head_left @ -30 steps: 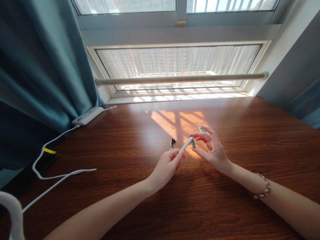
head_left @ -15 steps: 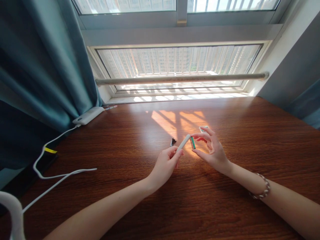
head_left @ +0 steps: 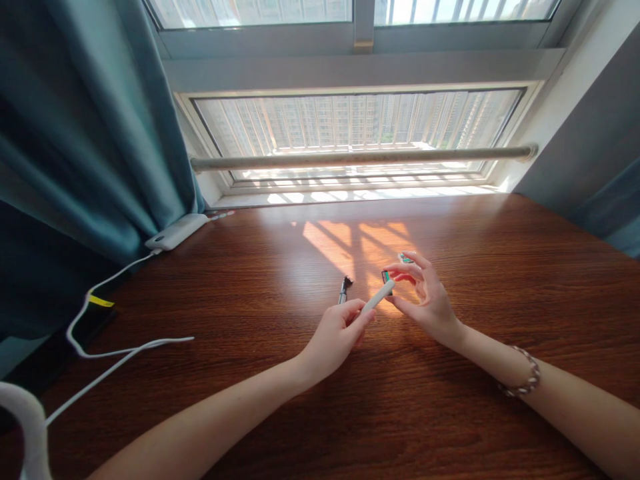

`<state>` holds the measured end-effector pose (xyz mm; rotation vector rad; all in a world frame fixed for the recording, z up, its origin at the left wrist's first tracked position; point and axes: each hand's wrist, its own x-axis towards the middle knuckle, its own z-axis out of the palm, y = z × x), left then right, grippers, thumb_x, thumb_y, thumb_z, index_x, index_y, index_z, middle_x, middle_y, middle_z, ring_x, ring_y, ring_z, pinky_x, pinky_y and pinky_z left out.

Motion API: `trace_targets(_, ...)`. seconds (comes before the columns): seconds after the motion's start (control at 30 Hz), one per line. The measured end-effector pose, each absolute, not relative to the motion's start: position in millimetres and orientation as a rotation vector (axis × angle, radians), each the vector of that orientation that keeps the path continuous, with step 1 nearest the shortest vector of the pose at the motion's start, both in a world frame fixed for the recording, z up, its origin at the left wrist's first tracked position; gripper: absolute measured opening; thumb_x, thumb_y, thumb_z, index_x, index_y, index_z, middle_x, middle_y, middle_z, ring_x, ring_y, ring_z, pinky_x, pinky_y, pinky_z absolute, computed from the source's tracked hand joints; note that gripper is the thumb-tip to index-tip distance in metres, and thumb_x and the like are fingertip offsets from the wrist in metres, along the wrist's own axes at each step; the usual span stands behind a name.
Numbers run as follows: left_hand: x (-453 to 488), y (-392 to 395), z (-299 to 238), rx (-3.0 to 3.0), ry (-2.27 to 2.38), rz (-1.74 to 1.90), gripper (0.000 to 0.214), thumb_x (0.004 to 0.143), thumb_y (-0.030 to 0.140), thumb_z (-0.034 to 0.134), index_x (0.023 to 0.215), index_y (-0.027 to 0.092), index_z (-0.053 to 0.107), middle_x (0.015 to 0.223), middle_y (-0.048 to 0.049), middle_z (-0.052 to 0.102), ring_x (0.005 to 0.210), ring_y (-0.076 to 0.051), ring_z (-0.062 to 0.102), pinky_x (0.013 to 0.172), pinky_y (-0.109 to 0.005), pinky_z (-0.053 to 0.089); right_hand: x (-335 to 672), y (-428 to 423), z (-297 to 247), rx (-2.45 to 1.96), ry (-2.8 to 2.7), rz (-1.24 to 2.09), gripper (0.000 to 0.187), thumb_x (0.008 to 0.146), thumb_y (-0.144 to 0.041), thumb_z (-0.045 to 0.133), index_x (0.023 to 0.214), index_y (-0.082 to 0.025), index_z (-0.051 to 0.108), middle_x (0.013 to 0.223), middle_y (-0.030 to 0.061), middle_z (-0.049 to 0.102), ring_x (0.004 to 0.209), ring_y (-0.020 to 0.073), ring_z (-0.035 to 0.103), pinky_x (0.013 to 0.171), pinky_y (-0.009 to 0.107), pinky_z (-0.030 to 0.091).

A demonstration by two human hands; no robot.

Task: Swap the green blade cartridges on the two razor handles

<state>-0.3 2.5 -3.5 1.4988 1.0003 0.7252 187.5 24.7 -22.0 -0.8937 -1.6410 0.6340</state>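
My left hand (head_left: 337,337) is closed around a slim white stick (head_left: 379,297), which slants up and to the right. The stick's far end lies across, or just in front of, a small narrow green-and-black rectangular piece (head_left: 385,276). Thumb and fingertips of my right hand (head_left: 427,300) pinch that piece at its two ends. Whether stick and piece touch, I cannot tell. Beyond my left fingers lies a small black-and-silver object (head_left: 344,289) with a ragged dark tip, its near end hidden. A small green-and-white item (head_left: 405,258) is partly covered by my right fingers.
On the brown wooden table (head_left: 250,400), a white power bank (head_left: 177,231) rests by the blue curtain (head_left: 100,100), with a white cable (head_left: 120,350) running from it. A curved white stand (head_left: 30,420) is at the lower left. Behind is a window with a horizontal rail (head_left: 360,158).
My left hand has shifted slightly right, bringing the white stick's tip across the green-and-black piece. More of the black-and-silver object shows. My right hand has barely moved.
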Motion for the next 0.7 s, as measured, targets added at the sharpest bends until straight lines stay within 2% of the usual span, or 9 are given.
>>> trace_targets(0.2,-1.8,5.2,-6.8,1.556,1.077,0.742,0.033,0.083,0.044,0.041,0.076,0.016,0.055,0.047,0.0054,0.041,0.046,-0.009,0.038,0.047,-0.021,0.029,188.6,27.3,-27.3,-0.948,-1.634,0.577,0.066,0.071,-0.019,0.065,0.126,-0.027,0.029,0.109,0.0071,0.057,0.097,0.0212,0.054,0.083,0.041,0.047)
trace_targets(0.7,-2.1,6.7,-5.0,1.484,1.055,0.750,0.035,0.081,0.047,0.043,0.079,0.015,0.057,0.046,0.0060,0.038,0.044,-0.008,0.036,0.044,-0.021,0.028,191.0,28.6,-26.0,-1.010,-1.590,0.568,0.073,0.066,-0.026,0.072,0.125,-0.026,0.029,0.100,0.0053,0.061,0.091,0.0210,0.057,0.083,0.042,0.046)
